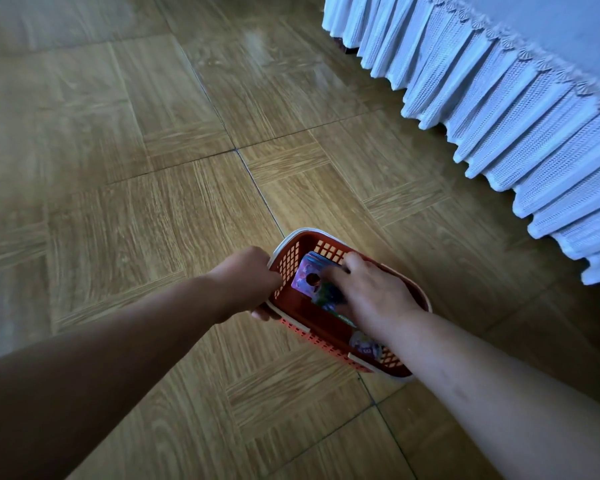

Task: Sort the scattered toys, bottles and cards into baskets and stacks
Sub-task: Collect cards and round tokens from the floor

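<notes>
While left hand (248,282) has its grip clamped on red basket (288,263) rim, right hand (371,292) presses cards (307,280) inside; basket above floor (153,168) could tip, spilling cards.

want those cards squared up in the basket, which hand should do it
Right. The right hand is already inside the red basket on the cards, while the left hand grips the rim, steadying it.
</notes>
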The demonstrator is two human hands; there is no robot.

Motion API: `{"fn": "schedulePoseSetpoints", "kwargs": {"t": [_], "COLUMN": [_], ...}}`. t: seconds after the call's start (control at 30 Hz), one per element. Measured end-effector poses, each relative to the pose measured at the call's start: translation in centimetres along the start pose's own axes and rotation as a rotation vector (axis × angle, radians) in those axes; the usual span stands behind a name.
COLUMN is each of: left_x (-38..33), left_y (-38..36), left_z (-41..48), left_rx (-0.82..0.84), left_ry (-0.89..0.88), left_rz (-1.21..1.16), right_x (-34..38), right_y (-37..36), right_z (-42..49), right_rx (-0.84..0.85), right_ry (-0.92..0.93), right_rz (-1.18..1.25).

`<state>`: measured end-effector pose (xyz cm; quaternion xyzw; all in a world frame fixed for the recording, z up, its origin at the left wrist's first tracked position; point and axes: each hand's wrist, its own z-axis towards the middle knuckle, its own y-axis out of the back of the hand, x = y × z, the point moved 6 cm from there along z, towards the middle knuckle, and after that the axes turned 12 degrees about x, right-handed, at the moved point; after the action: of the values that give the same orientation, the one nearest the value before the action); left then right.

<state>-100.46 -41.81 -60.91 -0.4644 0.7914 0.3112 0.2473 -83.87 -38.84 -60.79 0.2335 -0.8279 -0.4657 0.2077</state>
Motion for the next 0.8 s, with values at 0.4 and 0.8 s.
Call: {"fn": "schedulePoseSetpoints", "kwargs": {"t": [0.4,0.8], "left_x": [-2.7,-3.6], "left_y": [-2.0,-2.5], "left_z": [-2.1,-3.3], "left_rx": [0.018,0.013], "left_ry": [-0.031,-0.057], "left_rz": [0.029,-0.017], "right_x": [-0.2,-2.7], "right_y": [1.4,2.9], "right_z": [-2.1,-4.4], "right_rx": [0.005,-0.246], "right_ry": [-0.024,-0.177], "right_rz": [-0.305,-0.229]}}
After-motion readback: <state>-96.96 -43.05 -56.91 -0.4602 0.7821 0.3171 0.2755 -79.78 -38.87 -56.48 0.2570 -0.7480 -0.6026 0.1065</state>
